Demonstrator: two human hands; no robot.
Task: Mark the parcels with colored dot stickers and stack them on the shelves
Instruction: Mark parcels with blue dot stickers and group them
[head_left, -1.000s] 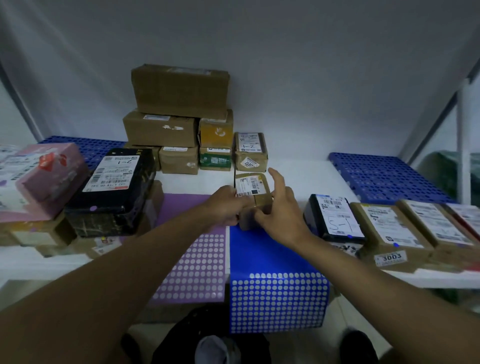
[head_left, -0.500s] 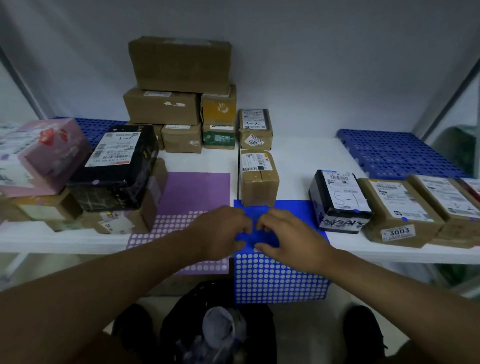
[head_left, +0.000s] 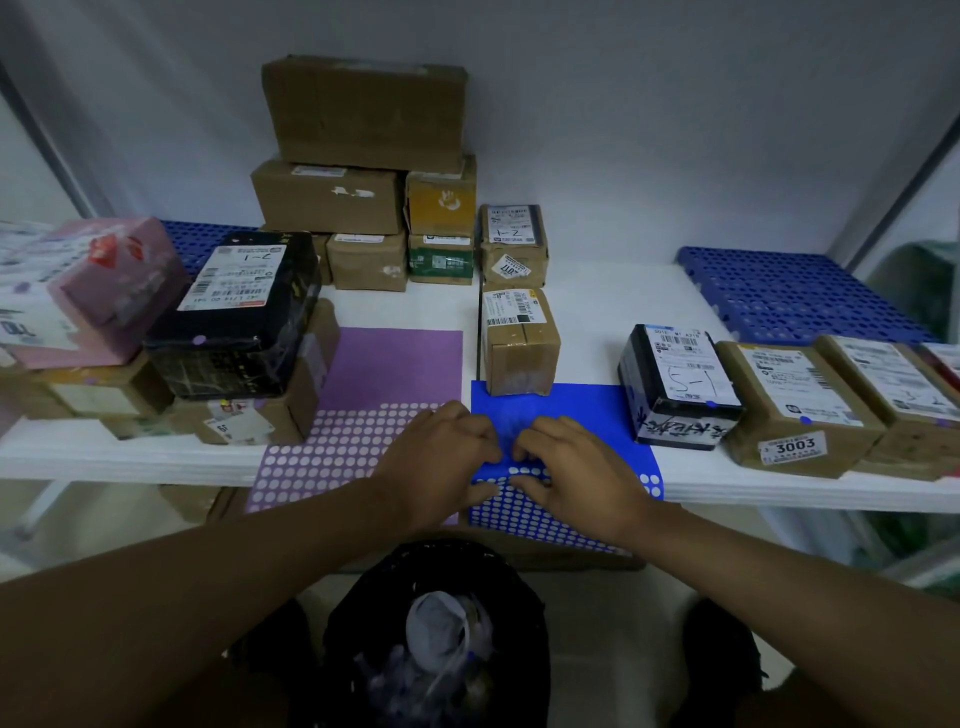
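Black bin (head_left: 441, 639) of crumpled scraps (head_left: 441, 631)

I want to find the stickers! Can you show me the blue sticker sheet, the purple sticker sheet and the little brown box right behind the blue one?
blue sticker sheet (head_left: 587, 410), head view, bare blue upper part.
purple sticker sheet (head_left: 400, 364), head view, bare purple upper part.
little brown box (head_left: 519, 358), head view, its taped top.

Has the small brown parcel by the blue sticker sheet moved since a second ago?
Yes. The small brown parcel, earlier held at the blue sticker sheet's far edge, now stands released there.
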